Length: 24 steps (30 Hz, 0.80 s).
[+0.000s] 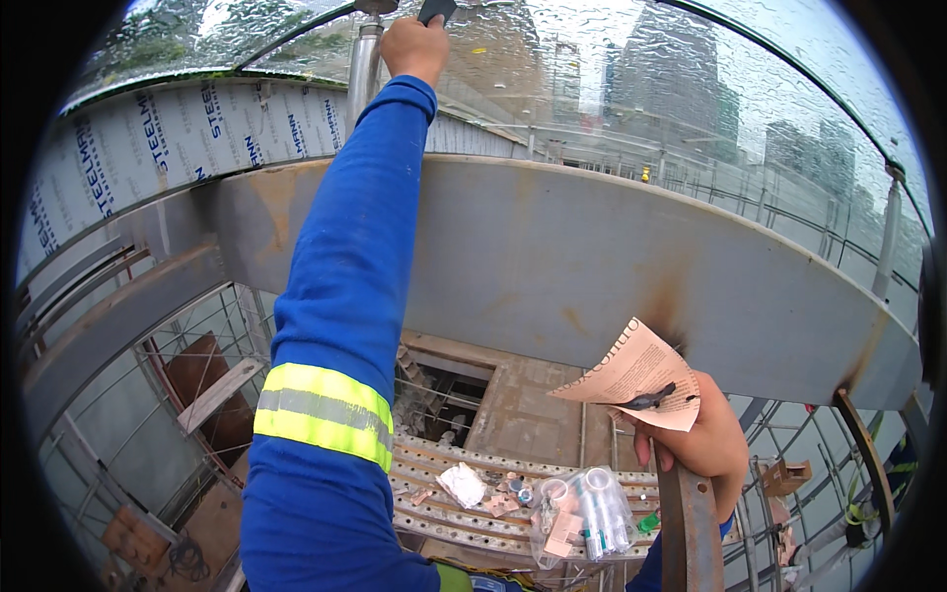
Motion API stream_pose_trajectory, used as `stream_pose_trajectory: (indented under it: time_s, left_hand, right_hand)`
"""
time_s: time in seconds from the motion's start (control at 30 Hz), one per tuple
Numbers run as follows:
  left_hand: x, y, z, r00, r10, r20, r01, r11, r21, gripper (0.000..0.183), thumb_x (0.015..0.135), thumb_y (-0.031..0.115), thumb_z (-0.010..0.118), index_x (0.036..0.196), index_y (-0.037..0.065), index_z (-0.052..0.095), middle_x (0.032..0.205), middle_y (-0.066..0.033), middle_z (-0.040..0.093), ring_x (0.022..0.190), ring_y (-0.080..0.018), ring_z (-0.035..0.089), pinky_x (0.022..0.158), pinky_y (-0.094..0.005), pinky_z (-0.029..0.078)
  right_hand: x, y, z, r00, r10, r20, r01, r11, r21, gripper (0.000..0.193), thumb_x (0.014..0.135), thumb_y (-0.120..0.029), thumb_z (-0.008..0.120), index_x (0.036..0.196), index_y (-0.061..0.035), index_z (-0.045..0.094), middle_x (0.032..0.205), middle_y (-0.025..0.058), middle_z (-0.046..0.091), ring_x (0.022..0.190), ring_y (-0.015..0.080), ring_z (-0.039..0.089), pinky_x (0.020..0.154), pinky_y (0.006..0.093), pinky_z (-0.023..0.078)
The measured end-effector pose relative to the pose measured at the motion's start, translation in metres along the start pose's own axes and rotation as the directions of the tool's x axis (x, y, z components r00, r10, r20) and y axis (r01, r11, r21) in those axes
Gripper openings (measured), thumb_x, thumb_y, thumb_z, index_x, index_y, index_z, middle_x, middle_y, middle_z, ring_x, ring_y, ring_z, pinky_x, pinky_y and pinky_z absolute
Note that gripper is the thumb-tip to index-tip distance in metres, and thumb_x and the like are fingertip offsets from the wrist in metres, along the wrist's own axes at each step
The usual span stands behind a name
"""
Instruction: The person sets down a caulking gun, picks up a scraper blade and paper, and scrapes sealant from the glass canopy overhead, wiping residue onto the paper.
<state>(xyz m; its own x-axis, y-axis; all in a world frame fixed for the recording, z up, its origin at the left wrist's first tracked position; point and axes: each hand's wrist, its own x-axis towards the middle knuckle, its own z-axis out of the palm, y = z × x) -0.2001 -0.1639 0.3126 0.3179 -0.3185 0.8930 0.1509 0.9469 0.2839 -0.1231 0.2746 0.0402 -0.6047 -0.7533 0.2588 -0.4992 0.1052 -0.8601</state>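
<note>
My left arm stretches far up and forward in a blue sleeve with a reflective yellow band. At its end, my left hand (414, 47) is closed on a dark flat blade-like piece (437, 11), whose lower part the fingers hide. It is close to a metal post (364, 74) and the wet glass panel (513, 59). Lower right, my right hand (702, 434) grips a torn-edged sheet of printed paper (631, 370). A dark smear of paste (646, 397) lies on the sheet. This hand is beside the upper end of a rusty metal bar (688, 523).
A deep grey steel beam (552, 247) crosses in front of me. Below are perforated metal planks (434, 469) with a clear bag of tubes and tape rolls (592, 518), white crumpled material (462, 484) and scraps. An opening (449, 395) drops beyond them. Scaffolding stands on both sides.
</note>
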Motion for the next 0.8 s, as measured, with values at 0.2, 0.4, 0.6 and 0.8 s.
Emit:
stream_pose_trajectory:
  time_s: [0.2, 0.4, 0.6, 0.8]
  left_hand:
    - [0.010, -0.008, -0.004, 0.999, -0.013, -0.036, 0.015, 0.997, 0.081, 0.035, 0.084, 0.035, 0.068, 0.082, 0.000, 0.074, 0.082, -0.0231, 0.071, 0.083, -0.0409, 0.069, 0.080, -0.0465, 0.053]
    - [0.008, -0.011, -0.004, 0.995, -0.094, 0.043, 0.093, 0.996, 0.011, 0.036, 0.084, 0.034, 0.069, 0.082, -0.002, 0.074, 0.084, -0.0236, 0.071, 0.084, -0.0411, 0.069, 0.081, -0.0466, 0.053]
    - [0.018, -0.018, -0.003, 0.988, -0.152, 0.025, 0.152, 0.988, 0.003, 0.036, 0.084, 0.034, 0.070, 0.084, -0.003, 0.074, 0.087, -0.0248, 0.071, 0.088, -0.0421, 0.069, 0.084, -0.0463, 0.053]
    - [0.022, -0.019, 0.000, 0.993, -0.115, -0.038, 0.117, 0.991, 0.061, 0.034, 0.083, 0.031, 0.069, 0.084, -0.004, 0.074, 0.089, -0.0259, 0.071, 0.090, -0.0428, 0.069, 0.086, -0.0466, 0.054]
  right_hand:
    - [-0.001, 0.001, 0.001, 1.000, -0.023, 0.004, 0.023, 1.000, 0.019, 0.016, 0.092, -0.011, 0.060, 0.106, -0.0034, 0.064, 0.063, 0.0029, 0.064, 0.046, 0.0067, 0.052, 0.042, 0.0220, 0.039]
    - [0.001, 0.002, -0.001, 1.000, -0.018, 0.015, 0.018, 1.000, -0.003, 0.016, 0.092, -0.012, 0.060, 0.106, -0.0041, 0.064, 0.062, 0.0027, 0.064, 0.045, 0.0064, 0.051, 0.042, 0.0221, 0.038]
    - [0.000, 0.000, 0.000, 0.999, -0.040, 0.022, 0.039, 0.999, 0.026, 0.018, 0.091, -0.011, 0.060, 0.107, -0.0027, 0.063, 0.069, 0.0026, 0.065, 0.052, 0.0069, 0.057, 0.042, 0.0222, 0.041]
    - [0.000, -0.001, -0.002, 0.999, -0.034, 0.027, 0.034, 0.999, -0.003, 0.019, 0.091, -0.010, 0.061, 0.108, -0.0021, 0.063, 0.073, 0.0020, 0.065, 0.056, 0.0076, 0.060, 0.042, 0.0218, 0.043]
